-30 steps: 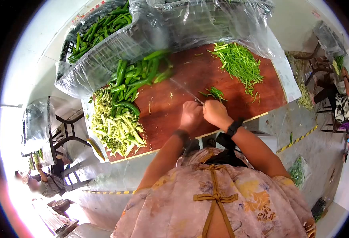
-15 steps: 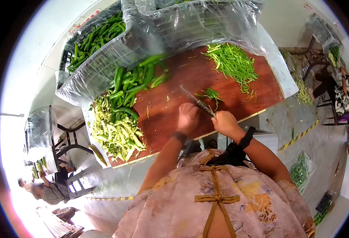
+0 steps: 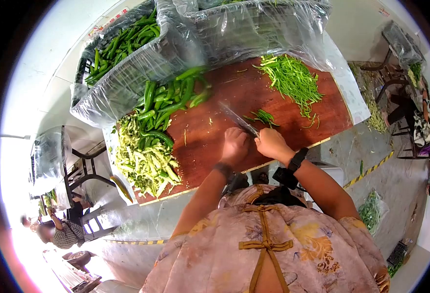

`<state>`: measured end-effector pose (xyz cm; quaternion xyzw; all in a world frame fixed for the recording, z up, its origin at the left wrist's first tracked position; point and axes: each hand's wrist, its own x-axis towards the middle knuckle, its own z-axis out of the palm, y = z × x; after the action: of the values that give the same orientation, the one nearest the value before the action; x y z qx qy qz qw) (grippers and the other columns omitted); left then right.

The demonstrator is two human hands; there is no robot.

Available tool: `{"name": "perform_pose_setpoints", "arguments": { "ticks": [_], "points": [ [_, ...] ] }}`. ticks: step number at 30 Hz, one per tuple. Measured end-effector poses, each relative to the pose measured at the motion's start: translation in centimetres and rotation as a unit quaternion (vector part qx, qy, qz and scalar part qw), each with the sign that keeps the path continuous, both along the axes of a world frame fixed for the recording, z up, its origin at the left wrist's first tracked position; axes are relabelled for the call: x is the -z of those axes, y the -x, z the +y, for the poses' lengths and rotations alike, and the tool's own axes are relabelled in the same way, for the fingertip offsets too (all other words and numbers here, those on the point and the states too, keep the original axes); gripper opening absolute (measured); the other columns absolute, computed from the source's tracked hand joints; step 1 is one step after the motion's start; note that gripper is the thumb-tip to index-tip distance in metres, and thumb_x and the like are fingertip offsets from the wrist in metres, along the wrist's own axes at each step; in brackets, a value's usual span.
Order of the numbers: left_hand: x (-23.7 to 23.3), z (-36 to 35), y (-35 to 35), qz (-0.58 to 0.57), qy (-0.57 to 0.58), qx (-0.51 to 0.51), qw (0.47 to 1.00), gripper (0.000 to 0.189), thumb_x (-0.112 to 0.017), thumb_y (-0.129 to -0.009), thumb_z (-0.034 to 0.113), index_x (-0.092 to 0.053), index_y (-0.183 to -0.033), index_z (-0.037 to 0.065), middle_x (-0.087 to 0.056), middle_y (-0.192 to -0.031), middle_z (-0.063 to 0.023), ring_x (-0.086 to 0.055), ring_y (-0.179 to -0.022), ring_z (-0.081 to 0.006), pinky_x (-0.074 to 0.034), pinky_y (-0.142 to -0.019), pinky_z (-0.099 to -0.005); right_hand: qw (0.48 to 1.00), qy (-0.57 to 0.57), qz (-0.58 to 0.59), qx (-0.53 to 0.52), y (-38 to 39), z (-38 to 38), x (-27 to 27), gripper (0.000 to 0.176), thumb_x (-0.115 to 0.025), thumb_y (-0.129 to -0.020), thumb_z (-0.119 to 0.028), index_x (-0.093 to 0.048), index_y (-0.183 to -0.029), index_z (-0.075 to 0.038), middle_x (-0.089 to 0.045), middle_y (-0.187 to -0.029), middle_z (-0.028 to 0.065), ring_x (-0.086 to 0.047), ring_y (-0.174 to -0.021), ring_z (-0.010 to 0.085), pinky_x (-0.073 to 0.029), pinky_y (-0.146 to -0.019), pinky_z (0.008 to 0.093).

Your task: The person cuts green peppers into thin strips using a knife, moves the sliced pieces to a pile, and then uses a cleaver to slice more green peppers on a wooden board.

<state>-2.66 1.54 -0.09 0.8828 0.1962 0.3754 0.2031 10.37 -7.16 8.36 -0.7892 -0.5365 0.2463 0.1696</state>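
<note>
My right hand (image 3: pixel 272 144) is closed around the handle of a knife (image 3: pixel 238 118), its blade pointing away and to the left over the brown board (image 3: pixel 195 151). Close beside the blade, my left hand (image 3: pixel 235 145) rests with curled fingers low on the board; what lies under them is hidden. A small bunch of sliced green pepper strips (image 3: pixel 262 117) lies just right of the knife. Farther back at the right is a larger heap of green strips (image 3: pixel 293 84). Whole green peppers (image 3: pixel 168 102) are piled at the left, beside pale pepper cores and scraps (image 3: pixel 144 163).
Plastic-lined crates (image 3: pixel 259 34) stand along the board's back edge; the left one holds green peppers (image 3: pixel 124 46). A bag of greens (image 3: pixel 372 211) is on the floor at the right. Other people (image 3: pixel 66 234) sit at the far left and far right.
My right hand and the knife have moved left and slightly forward, closer to my left hand. My left hand stays in nearly the same spot. The whole view has shifted a little.
</note>
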Motion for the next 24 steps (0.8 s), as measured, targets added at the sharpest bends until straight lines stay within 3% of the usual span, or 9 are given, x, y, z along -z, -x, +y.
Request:
{"name": "perform_pose_setpoints", "arguments": {
  "ticks": [7,13,16,17,19,20,24],
  "points": [
    [0.2,0.1,0.1,-0.001,-0.009,-0.001,1.0,0.005,-0.061,-0.071,0.005,-0.057,-0.072,0.007,-0.056,-0.078,-0.0093,-0.055,-0.084,-0.0303,-0.041,-0.077,-0.0426,1.0,-0.013,-0.011,-0.005,1.1,2.8,1.3,0.026,-0.059,-0.082,-0.023,-0.064,-0.077,0.002,-0.062,-0.075,0.0243,-0.061,-0.076,0.0432,-0.048,-0.067,0.0504],
    [0.0,0.1,0.2,0.015,0.006,0.02,1.0,0.005,-0.061,-0.074,0.007,-0.061,-0.08,0.007,-0.059,-0.083,-0.0085,-0.056,-0.09,-0.0294,-0.041,-0.081,-0.042,0.994,-0.088,-0.056,0.024,-0.8,-1.1,1.0,0.026,-0.057,-0.085,-0.025,-0.059,-0.078,0.0,-0.061,-0.072,0.0234,-0.06,-0.072,0.0427,-0.046,-0.064,0.0519],
    [-0.9,-0.2,0.5,0.004,-0.001,-0.006,1.0,0.009,-0.06,-0.076,0.009,-0.064,-0.084,0.008,-0.062,-0.089,-0.0086,-0.057,-0.091,-0.0294,-0.04,-0.083,-0.0429,0.994,-0.063,-0.087,-0.014,-3.0,-5.1,0.3,0.028,-0.058,-0.084,-0.025,-0.061,-0.099,-0.002,-0.062,-0.073,0.0215,-0.061,-0.069,0.0396,-0.047,-0.06,0.0495],
    [-1.0,-0.2,0.9,0.015,0.001,-0.017,1.0,0.011,-0.06,-0.075,0.009,-0.065,-0.085,0.009,-0.064,-0.093,-0.0093,-0.057,-0.092,-0.0298,-0.04,-0.085,-0.0439,0.994,-0.064,-0.089,-0.017,-3.4,-6.5,0.2,0.028,-0.058,-0.084,-0.025,-0.061,-0.099,-0.002,-0.062,-0.073,0.0215,-0.061,-0.069,0.0396,-0.047,-0.06,0.0495],
    [-0.1,0.1,2.6,0.045,-0.007,-0.065,0.997,0.012,-0.06,-0.077,0.01,-0.066,-0.087,0.009,-0.064,-0.096,-0.0089,-0.057,-0.094,-0.0295,-0.04,-0.085,-0.044,0.985,-0.118,-0.12,-0.045,-3.8,-8.9,0.3,0.037,-0.062,-0.081,-0.028,-0.059,-0.111,-0.007,-0.062,-0.073,0.0182,-0.061,-0.066,0.0358,-0.047,-0.059,0.0462],
    [0.4,0.2,3.5,0.077,-0.013,-0.11,0.991,0.012,-0.06,-0.079,0.01,-0.066,-0.089,0.009,-0.064,-0.098,-0.0085,-0.057,-0.096,-0.0292,-0.04,-0.085,-0.0442,0.984,-0.121,-0.121,-0.046,-3.7,-9.8,0.4,0.037,-0.062,-0.081,-0.028,-0.059,-0.111,-0.007,-0.062,-0.073,0.0182,-0.061,-0.066,0.0358,-0.047,-0.059,0.0462],
    [-3.6,-0.8,5.8,0.088,0.003,-0.126,0.988,0.015,-0.061,-0.08,0.011,-0.066,-0.093,0.009,-0.063,-0.103,-0.0073,-0.056,-0.099,-0.03,-0.039,-0.087,-0.0438,0.973,-0.135,-0.155,-0.102,-2.7,-11.5,1.6,0.039,-0.064,-0.078,-0.036,-0.058,-0.11,-0.014,-0.059,-0.067,0.0133,-0.061,-0.062,0.0334,-0.048,-0.057,0.0452]
  ]
}}
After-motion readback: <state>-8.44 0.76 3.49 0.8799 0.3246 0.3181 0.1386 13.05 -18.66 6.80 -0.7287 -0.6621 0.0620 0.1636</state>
